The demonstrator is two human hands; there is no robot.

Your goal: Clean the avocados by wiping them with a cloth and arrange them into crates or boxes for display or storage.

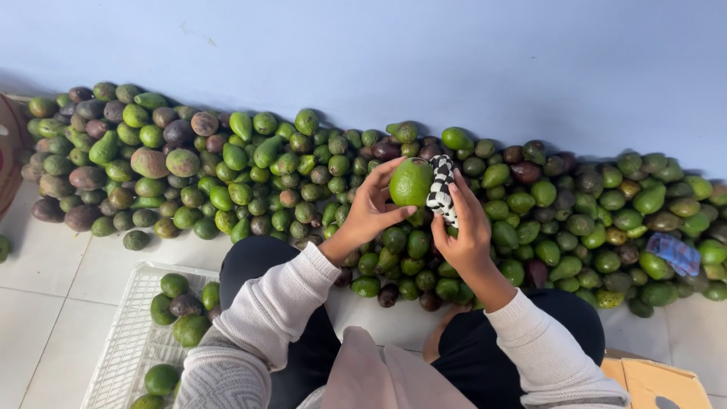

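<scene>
My left hand (369,210) holds a large green avocado (410,182) up in front of me. My right hand (463,227) presses a black-and-white patterned cloth (441,189) against the avocado's right side. Both hands hover over a long pile of green and dark avocados (250,163) heaped on the floor along a blue wall. My sleeves are light knit, and my knees in dark trousers show below.
A white plastic crate (132,333) at lower left holds several avocados. A cardboard box corner (659,382) sits at lower right. A blue patterned cloth (674,254) lies on the pile at right. White floor tiles (45,303) lie at left.
</scene>
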